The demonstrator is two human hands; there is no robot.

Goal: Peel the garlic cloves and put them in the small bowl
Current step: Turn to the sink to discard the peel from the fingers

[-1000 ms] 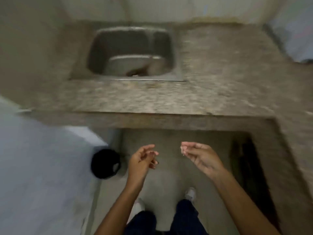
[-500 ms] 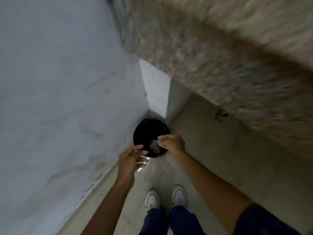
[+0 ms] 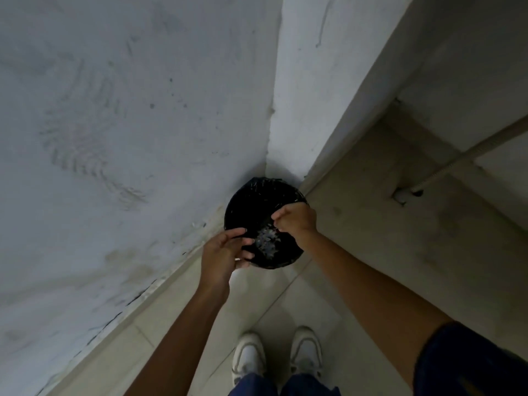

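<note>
Both hands hover over a black bin (image 3: 257, 201) tucked in the corner where the wall (image 3: 114, 110) meets the floor (image 3: 357, 252). Right hand (image 3: 295, 220) has its fingers curled; whether it pinches anything, I can't tell. Left hand (image 3: 224, 254) has relaxed fingers, holding nothing. Pale peel scraps (image 3: 267, 241) lie inside the bin. 2 white shoes (image 3: 277, 357) below.

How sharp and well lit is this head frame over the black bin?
Head view: dim, flat light; black bin interior nearly featureless apart from pale scraps. Left hand and right hand fairly sharp. Wide-angle bends the wall corner; little motion blur.
</note>
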